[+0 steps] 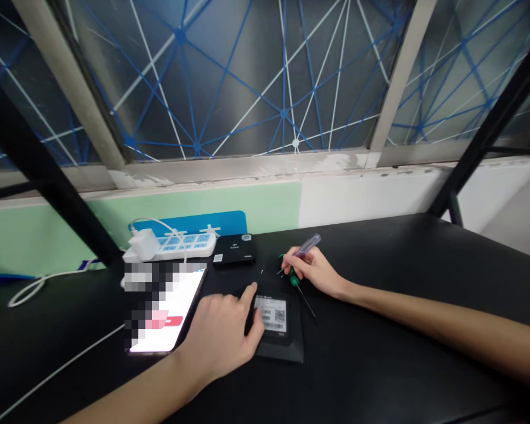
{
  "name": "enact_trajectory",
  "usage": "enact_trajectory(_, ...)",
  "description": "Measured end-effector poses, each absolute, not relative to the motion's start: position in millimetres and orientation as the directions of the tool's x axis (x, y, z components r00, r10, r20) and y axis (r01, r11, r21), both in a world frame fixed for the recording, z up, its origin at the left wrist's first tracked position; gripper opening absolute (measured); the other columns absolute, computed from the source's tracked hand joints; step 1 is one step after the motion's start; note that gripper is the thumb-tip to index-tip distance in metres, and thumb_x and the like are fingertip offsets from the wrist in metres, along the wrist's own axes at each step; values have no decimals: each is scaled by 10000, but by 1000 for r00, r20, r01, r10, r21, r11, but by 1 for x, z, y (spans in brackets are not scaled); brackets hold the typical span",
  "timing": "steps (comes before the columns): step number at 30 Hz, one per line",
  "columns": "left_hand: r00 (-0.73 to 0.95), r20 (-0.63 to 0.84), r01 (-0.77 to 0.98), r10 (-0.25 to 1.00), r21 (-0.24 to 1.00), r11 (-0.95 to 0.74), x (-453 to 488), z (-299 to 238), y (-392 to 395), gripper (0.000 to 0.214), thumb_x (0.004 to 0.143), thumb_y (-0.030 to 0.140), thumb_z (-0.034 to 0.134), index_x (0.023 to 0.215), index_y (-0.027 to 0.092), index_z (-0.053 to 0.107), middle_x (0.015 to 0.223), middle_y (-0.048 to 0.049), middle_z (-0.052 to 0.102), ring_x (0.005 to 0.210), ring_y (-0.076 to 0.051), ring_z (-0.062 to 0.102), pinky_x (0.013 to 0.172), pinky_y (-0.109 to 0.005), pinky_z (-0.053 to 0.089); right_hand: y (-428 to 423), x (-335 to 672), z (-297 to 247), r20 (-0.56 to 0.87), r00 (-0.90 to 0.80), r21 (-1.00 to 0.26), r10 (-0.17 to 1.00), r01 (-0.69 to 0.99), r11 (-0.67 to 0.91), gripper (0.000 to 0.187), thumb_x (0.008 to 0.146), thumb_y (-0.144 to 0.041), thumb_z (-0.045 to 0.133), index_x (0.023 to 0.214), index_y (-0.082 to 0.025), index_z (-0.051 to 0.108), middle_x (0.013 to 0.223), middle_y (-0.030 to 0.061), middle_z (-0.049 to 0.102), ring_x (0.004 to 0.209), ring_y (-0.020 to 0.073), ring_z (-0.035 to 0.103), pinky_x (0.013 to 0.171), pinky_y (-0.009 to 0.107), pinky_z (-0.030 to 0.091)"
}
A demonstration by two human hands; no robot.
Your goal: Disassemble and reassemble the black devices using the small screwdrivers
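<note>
Right hand (314,268) pinches a slim clear-handled screwdriver (310,244). Left hand (221,327), fingers parted, rests at a square black case (276,324) (inside hidden).

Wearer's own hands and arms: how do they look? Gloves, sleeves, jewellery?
The left hand and right hand are ungloved, with no ring, watch or bracelet visible. The left forearm and right forearm are bare as far as the picture shows; no sleeves or markings visible.

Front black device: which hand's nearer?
Left. Left hand is at the left edge of the front black device; right hand, holding a clear-handled screwdriver, is beyond the device's far right corner.
</note>
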State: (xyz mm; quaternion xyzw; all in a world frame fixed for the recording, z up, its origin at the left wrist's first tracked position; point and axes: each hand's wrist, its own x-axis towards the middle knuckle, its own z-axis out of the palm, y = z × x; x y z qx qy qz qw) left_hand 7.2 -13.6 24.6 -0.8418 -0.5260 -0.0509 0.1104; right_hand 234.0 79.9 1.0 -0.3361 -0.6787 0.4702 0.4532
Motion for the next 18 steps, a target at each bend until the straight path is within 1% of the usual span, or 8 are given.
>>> enact_trajectory(3,399,203,909,894,-217,-357,9,27,-15,534,956,417,344,1328,127,594,634,-92,687,579,-284,673,529,-348,439,79,235,2,313,-345,-943,885,-7,332,310,873,-461,639,818,-158,606,648,13,647,461,78,462,434,212,355)
enact_trajectory(5,389,209,910,897,-238,-339,8,27,-13,558,963,433,324,1336,110,587,622,-94,681,572,-298,673,514,-355,432,76,236,4,334,-344,-939,877,-45,340,299,873,-446,646,796,-167,569,641,7,654,443,71,438,433,210,342)
enact_trajectory(7,391,209,911,896,-228,-344,7,26,-10,573,972,430,308,1370,98,552,632,-92,686,582,-301,676,516,-360,435,74,237,6,362,-371,-930,855,-77,360,313,877,-441,644,757,-167,552,630,7,652,442,69,439,445,212,351)
enact_trajectory(10,402,203,910,893,-190,-367,7,26,-5,563,981,391,293,1412,93,499,678,-91,705,611,-295,686,538,-363,446,71,239,8,383,-426,-921,820,-106,376,324,872,-446,649,743,-165,552,608,8,640,461,83,481,460,220,364)
enact_trajectory(14,396,198,915,897,-170,-366,8,25,-3,565,980,390,301,1423,88,481,705,-101,714,627,-295,690,548,-362,449,69,238,8,361,-483,-925,798,-75,373,337,872,-449,649,724,-169,535,575,4,626,463,94,497,469,229,359)
enact_trajectory(18,375,197,925,906,-135,-354,7,23,-3,560,981,409,309,1419,107,483,720,-101,711,642,-287,689,572,-360,455,67,237,7,370,-483,-915,793,-45,400,336,882,-442,644,724,-175,516,552,-21,580,485,104,523,498,235,377)
